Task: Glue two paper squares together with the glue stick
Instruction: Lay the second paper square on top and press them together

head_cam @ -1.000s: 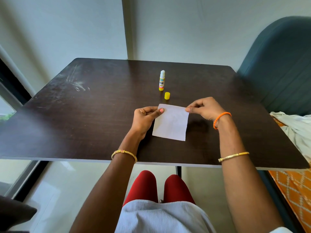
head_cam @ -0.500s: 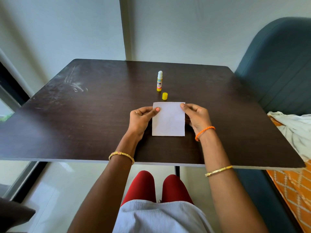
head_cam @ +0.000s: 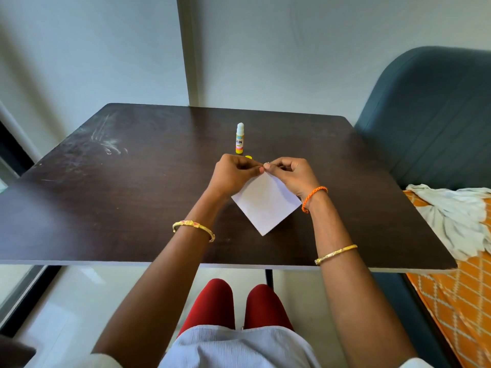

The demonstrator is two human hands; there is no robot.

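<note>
A white paper square (head_cam: pixel 265 203) lies turned like a diamond on the dark table (head_cam: pixel 119 197), its far corner lifted. My left hand (head_cam: pixel 233 173) and my right hand (head_cam: pixel 291 173) both pinch that far corner, fingertips touching. Whether it is one sheet or two stacked I cannot tell. The uncapped glue stick (head_cam: pixel 240 139) stands upright just beyond my hands. Its yellow cap (head_cam: pixel 248 156) peeks out behind my left hand, mostly hidden.
A teal chair back (head_cam: pixel 430 115) stands at the table's right side. Orange patterned cloth (head_cam: pixel 462 301) with a white cloth (head_cam: pixel 457 213) over it lies at the right near the table edge. Wall rises behind the table.
The paper has turned from square-on to diamond-wise. Both hands moved from its two top corners to meet at the single far corner.
</note>
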